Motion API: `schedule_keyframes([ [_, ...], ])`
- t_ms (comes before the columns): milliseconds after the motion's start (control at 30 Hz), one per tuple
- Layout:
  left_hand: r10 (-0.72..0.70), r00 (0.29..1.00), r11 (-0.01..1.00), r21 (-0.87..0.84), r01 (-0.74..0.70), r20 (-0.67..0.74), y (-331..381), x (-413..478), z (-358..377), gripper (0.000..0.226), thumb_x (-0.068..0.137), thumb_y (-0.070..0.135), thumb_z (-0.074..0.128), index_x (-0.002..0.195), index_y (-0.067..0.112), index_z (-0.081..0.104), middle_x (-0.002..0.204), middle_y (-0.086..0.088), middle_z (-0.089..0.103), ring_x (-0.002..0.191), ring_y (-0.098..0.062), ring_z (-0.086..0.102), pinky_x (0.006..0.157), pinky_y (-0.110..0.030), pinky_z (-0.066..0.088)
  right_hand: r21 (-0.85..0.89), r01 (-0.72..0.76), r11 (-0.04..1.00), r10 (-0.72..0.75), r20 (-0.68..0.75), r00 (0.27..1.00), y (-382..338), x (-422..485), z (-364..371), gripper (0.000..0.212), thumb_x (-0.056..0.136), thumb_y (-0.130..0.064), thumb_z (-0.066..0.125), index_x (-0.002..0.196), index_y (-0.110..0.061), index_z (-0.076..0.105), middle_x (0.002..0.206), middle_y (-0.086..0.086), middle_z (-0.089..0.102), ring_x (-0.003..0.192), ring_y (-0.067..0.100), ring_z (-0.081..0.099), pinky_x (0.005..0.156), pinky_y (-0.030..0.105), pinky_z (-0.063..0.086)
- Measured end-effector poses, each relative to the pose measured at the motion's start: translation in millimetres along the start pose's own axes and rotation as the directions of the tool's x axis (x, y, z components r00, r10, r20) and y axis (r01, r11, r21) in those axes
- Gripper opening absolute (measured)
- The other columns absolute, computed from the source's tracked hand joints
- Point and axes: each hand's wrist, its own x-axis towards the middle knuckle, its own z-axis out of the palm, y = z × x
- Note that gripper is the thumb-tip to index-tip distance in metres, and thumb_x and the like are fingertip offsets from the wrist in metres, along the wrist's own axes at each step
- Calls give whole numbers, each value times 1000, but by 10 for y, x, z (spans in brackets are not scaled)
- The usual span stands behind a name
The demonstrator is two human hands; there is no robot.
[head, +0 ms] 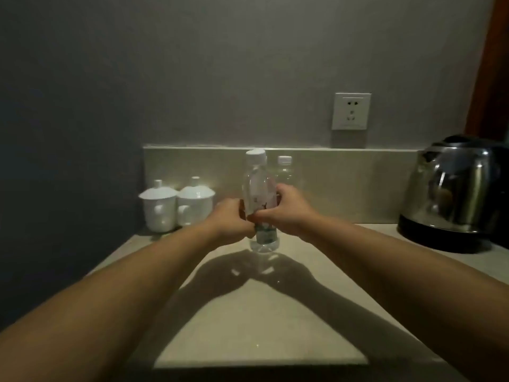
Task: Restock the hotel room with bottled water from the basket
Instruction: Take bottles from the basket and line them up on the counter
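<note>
Head view: the left hand (232,220) and right hand (286,209) curl their fingers round the middle of an upright water bottle (259,186); its base seems to meet the counter (261,312), though dim light leaves that unsure. Let go before it sits flat, it could topple into the second bottle (284,168) just behind.

The one view comes from a camera on the person's head, facing forward and somewhat down across a counter (261,326) toward the wall (192,78) behind it. It sits close: both forearms run in from the bottom corners, and the left hand (234,219) and right hand (286,210) hold a bottle (257,188) at mid-frame. The wide lens takes in cups (176,205) left of centre, a socket (351,111) up on the wall, and a kettle (454,194) cut by the right edge.
</note>
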Motion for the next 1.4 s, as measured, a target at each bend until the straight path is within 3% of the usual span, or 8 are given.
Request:
schedule_keyframes([
  [133,-35,995,998,-39,39,98,227,382,453,33,70,-8,64,95,14,65,72,4,61,66,-7,57,47,-10,43,-9,-80,997,79,-78,994,417,33,-458,45,56,-29,87,83,-34,51,83,-13,61,75,6,63,59,20,55],
  [267,-87,996,990,-113,90,32,303,680,722,27,73,-9,63,96,5,66,73,-1,62,69,-13,58,61,-19,49,17,-187,982,187,-182,965,707,149,-662,47,56,-33,87,86,-30,51,90,-6,63,84,14,64,73,32,57],
  [367,-150,988,978,-152,142,-40,240,812,1005,10,80,2,65,86,10,68,86,-9,69,80,-21,65,72,-32,54,85,-276,957,288,-218,932,880,205,-696,42,60,-26,86,88,-23,55,89,-3,65,81,14,65,63,26,55],
  [500,-118,973,976,156,150,-198,105,868,1218,8,81,22,70,80,15,65,77,-2,65,73,-17,63,63,-29,52,195,-459,867,482,-93,871,1142,226,-670,27,64,-5,80,86,-16,68,93,6,72,87,23,69,77,42,58],
  [667,-99,965,927,331,178,-242,25,931,1354,3,87,16,62,89,14,63,86,-3,64,79,-18,61,75,-30,53,-308,-395,865,360,-168,918,1272,256,-712,45,63,-35,84,102,-20,67,87,-6,68,79,14,62,60,24,43],
  [767,-76,966,888,424,178,-247,19,969,1434,7,88,13,59,92,12,64,89,-5,65,80,-21,61,71,-29,50,-366,-389,846,340,-191,921,1298,290,-669,40,66,-38,80,100,-20,68,85,-1,69,77,18,63,58,26,43],
  [900,-59,968,825,534,183,-242,21,1028,1512,12,90,6,54,96,8,64,93,-9,64,84,-25,62,70,-31,48,-451,-379,808,312,-218,925,1351,377,-606,37,72,-36,75,103,-18,69,95,5,72,86,24,65,74,33,53],
  [1400,-31,979,746,647,157,-202,43,1112,1603,23,90,3,48,105,4,65,100,-14,63,92,-30,63,69,-33,43,-584,-273,765,190,-201,961,1338,461,-589,29,75,-34,71,93,-11,69,89,10,70,80,27,63,66,33,52],
])
